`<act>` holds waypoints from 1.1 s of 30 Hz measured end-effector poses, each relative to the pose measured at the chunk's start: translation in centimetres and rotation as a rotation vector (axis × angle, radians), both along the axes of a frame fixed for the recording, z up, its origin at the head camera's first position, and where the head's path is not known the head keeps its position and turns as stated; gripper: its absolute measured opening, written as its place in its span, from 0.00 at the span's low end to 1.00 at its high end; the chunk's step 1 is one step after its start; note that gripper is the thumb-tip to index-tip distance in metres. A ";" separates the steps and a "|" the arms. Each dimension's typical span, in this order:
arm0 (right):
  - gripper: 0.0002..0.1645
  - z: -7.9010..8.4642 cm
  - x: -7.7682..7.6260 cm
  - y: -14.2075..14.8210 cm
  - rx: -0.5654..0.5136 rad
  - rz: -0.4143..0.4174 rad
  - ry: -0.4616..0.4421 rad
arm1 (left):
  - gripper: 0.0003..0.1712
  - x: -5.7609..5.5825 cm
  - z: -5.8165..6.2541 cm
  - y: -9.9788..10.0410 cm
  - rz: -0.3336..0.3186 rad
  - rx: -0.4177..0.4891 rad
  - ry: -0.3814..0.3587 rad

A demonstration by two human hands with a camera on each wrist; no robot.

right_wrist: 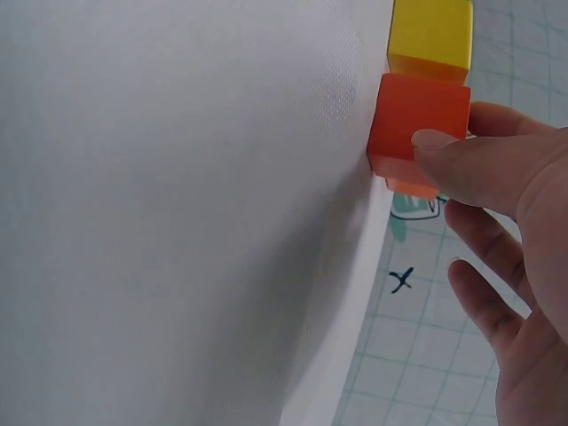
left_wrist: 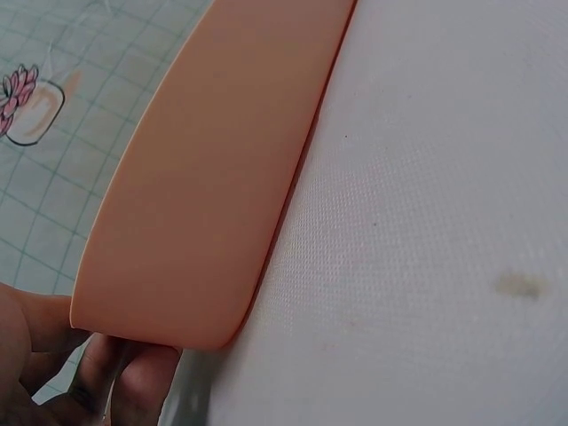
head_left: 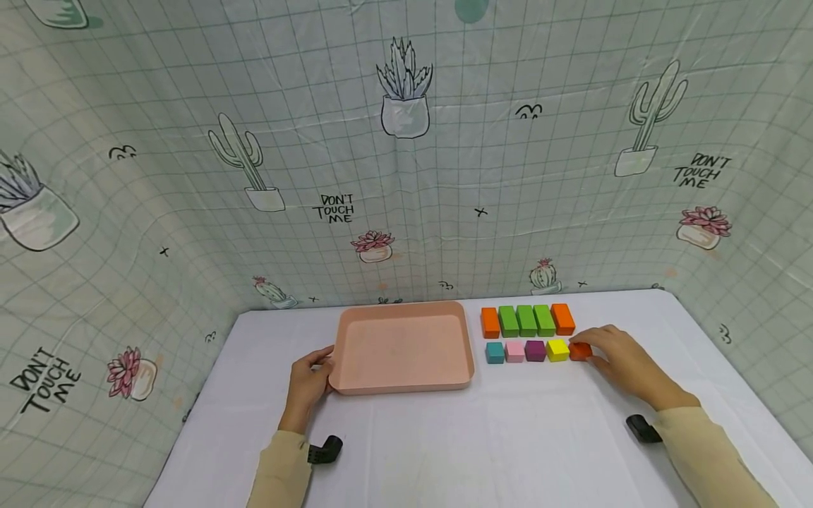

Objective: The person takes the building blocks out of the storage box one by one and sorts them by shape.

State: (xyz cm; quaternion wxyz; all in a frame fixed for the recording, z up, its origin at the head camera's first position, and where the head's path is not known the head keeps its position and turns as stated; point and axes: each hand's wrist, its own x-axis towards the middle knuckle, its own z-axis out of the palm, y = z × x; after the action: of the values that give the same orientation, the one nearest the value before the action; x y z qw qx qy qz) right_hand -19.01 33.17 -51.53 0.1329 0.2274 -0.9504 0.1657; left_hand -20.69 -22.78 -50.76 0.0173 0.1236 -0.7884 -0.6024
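Observation:
A shallow pink tray (head_left: 403,349) lies on the white table. My left hand (head_left: 308,384) holds the tray's left end; in the left wrist view its fingers bend about the corner of the tray wall (left_wrist: 204,186). On the right, my right hand (head_left: 625,360) pinches a red-orange cube (right_wrist: 422,111) between thumb and index finger, the other fingers held apart from it. This cube is at the right end of a row, beside a yellow cube (head_left: 557,350). Further left in that row are a purple cube (head_left: 536,351), a pink cube (head_left: 515,351) and a teal cube (head_left: 495,353).
Behind the cubes stand three green blocks (head_left: 526,320) between two orange blocks, one at the left (head_left: 490,322) and one at the right (head_left: 562,319). A cloth printed with cacti (head_left: 406,176) hangs around the table (head_left: 508,444). Black wrist devices sit near both cuffs.

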 end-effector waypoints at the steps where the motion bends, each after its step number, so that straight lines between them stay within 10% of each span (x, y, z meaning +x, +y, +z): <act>1: 0.27 0.1 0.0 -0.1 0.003 -0.003 -0.009 | 0.19 0.0 0.0 0.0 0.002 -0.002 0.001; 12: 0.29 0.5 0.0 -1.2 0.012 -0.041 -0.101 | 0.19 0.2 -0.1 -0.4 -0.012 -0.007 0.023; 33: 0.32 0.6 2.0 -1.0 0.010 -0.086 0.009 | 0.19 0.0 -0.2 -0.8 0.009 -0.020 0.012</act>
State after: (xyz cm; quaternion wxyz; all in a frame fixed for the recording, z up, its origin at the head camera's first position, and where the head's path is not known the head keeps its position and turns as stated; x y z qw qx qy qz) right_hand -17.02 32.22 -50.94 0.1432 0.1875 -0.9595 0.1541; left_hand -20.68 -23.60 -51.01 0.0259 0.1234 -0.7935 -0.5953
